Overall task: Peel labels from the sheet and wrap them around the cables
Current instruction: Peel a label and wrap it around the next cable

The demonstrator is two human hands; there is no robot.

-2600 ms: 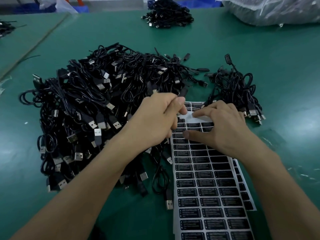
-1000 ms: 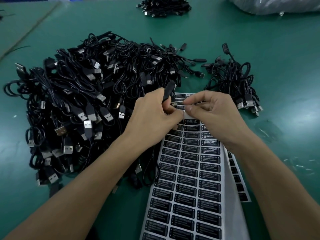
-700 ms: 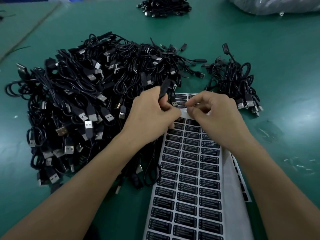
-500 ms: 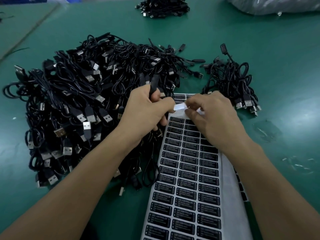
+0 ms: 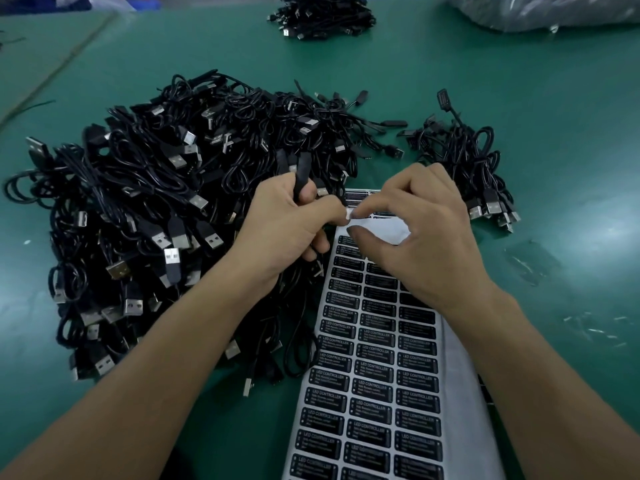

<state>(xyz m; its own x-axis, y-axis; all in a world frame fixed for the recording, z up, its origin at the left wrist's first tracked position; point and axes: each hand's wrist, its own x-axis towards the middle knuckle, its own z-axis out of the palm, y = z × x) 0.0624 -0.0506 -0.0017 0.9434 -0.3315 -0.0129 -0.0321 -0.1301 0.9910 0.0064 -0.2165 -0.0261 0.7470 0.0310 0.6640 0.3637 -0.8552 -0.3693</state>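
Head view: I see both bare hands meeting over the far end of a long white backing sheet (image 5: 377, 375) carrying rows of black rectangular stickers. It lies on the green table mat (image 5: 554, 116) and runs from the near edge toward the middle.

The left hand (image 5: 287, 226) is curled round a thin black cable (image 5: 302, 174), whose thick moulded end sticks up above the knuckles. Its thumb tip reaches across to the right hand (image 5: 422, 230). That hand pinches a small pale label (image 5: 349, 213) between forefinger and thumb, right against the left thumb. The pinch sits just above a bare white patch of the sheet. I cannot tell whether the label touches the cable.

To the left of the hands, a big tangled heap (image 5: 156, 209) of black USB leads with silver plugs spreads from near to far. A smaller bundle (image 5: 467, 164) of the same leads lies to the right, just beyond the right hand. A third pile (image 5: 322, 15) sits at the far edge, well apart from both.

As for containers, a crumpled clear plastic bag (image 5: 554, 10) lies in the far right corner. I cannot make out what it holds.
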